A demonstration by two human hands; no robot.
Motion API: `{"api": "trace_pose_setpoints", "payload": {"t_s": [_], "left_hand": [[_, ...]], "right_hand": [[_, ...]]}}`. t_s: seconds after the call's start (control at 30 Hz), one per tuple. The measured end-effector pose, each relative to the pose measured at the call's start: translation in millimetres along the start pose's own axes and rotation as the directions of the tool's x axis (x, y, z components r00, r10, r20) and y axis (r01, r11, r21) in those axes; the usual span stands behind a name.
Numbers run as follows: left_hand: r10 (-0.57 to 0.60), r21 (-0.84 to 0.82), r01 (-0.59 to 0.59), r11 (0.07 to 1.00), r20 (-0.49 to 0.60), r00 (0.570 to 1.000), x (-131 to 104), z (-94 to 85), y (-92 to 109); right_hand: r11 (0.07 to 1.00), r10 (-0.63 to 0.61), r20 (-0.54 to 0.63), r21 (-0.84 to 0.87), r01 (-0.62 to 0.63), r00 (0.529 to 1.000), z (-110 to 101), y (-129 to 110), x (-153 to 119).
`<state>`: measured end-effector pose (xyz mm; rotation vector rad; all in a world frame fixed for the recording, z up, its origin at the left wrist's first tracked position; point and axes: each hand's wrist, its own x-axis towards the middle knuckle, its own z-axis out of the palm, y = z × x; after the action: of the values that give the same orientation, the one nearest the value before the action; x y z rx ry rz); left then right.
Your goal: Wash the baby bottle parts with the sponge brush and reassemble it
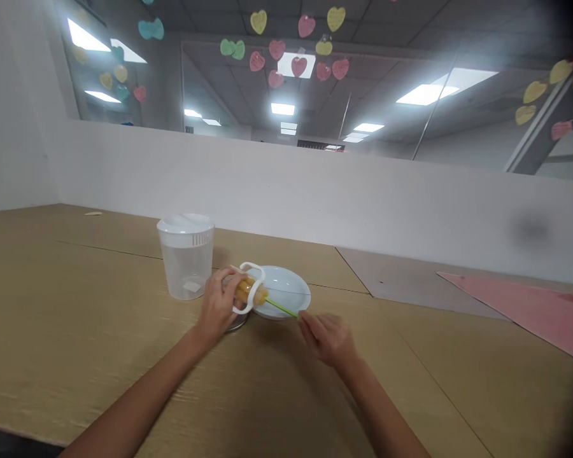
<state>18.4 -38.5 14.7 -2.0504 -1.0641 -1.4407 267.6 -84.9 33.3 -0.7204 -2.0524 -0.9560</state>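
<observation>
My left hand [219, 302] is wrapped round a small cup-like vessel [246, 291] with amber-yellow in it, tipped towards the right. White curved handles [253, 296] stand out from its sides. My right hand [328, 337], closed in a pinch, grips the end of a thin green stick [281, 308]. The stick's other end meets the yellow part at the vessel's mouth; how deep it goes I cannot tell. Just behind lies a shallow white dish [289, 289]. Partly hidden under my left hand, a round, shiny rim [237, 322] shows on the table.
A clear plastic tub [184, 264] with a white lid [186, 223] stands left of my hands on the wooden table [100, 343]. Grey [410, 286] and pink [520, 305] sheets lie at the right. Behind runs a low white wall [277, 191] below glass with heart-shaped notes.
</observation>
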Motion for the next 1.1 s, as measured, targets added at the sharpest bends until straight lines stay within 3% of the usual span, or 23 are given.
{"api": "trace_pose_setpoints", "payload": {"t_s": [0.23, 0.37, 0.47, 0.53, 0.67, 0.77, 0.87, 0.93, 1.0, 1.1], "left_hand": [[0.035, 0.228, -0.032, 0.973, -0.01, 0.999, 1.1, 5.5, -25.7], [0.071, 0.243, -0.068, 0.968, -0.003, 0.997, -1.7, 4.2, -38.9], [0.081, 0.217, -0.086, 0.972, 0.033, 0.996, -2.1, 3.6, -38.1], [0.008, 0.186, -0.006, 0.983, -0.013, 1.0, -1.2, 2.7, -32.7], [-0.185, 0.064, 0.197, 0.978, -0.156, 0.97, 0.0, -2.4, -17.3], [-0.213, -0.063, 0.206, 0.976, -0.144, 0.966, -2.8, -6.6, -3.1], [-0.131, -0.184, 0.107, 0.977, -0.122, 0.984, -9.6, -6.8, 13.4], [-0.031, -0.3, 0.01, 0.954, -0.067, 0.997, -15.3, -4.7, 24.2], [0.077, -0.429, -0.052, 0.902, 0.04, 0.996, -20.6, -1.9, 34.0], [0.188, -0.546, -0.038, 0.837, 0.221, 0.957, -25.3, 1.5, 44.9]], "right_hand": [[0.989, 0.118, -0.005, -0.087, -0.118, 0.993, -2.5, 29.4, -16.2], [0.939, 0.303, -0.043, -0.157, -0.305, 0.952, -2.4, 37.7, -23.3], [0.821, 0.501, -0.08, -0.272, -0.502, 0.862, 0.8, 42.3, -26.1], [0.728, 0.623, -0.06, -0.321, -0.606, 0.78, 4.0, 43.2, -26.2], [0.634, 0.763, 0.123, -0.339, -0.696, 0.635, 11.7, 40.6, -25.6], [0.623, 0.782, 0.284, -0.384, -0.681, 0.555, 18.0, 35.9, -26.7], [0.594, 0.8, 0.418, -0.446, -0.67, 0.431, 22.0, 30.8, -27.5], [0.579, 0.804, 0.463, -0.463, -0.671, 0.374, 22.6, 28.0, -26.5], [0.562, 0.811, 0.478, -0.479, -0.674, 0.337, 22.0, 26.0, -24.2], [0.538, 0.819, 0.505, -0.512, -0.67, 0.272, 20.8, 23.5, -19.6]]}}
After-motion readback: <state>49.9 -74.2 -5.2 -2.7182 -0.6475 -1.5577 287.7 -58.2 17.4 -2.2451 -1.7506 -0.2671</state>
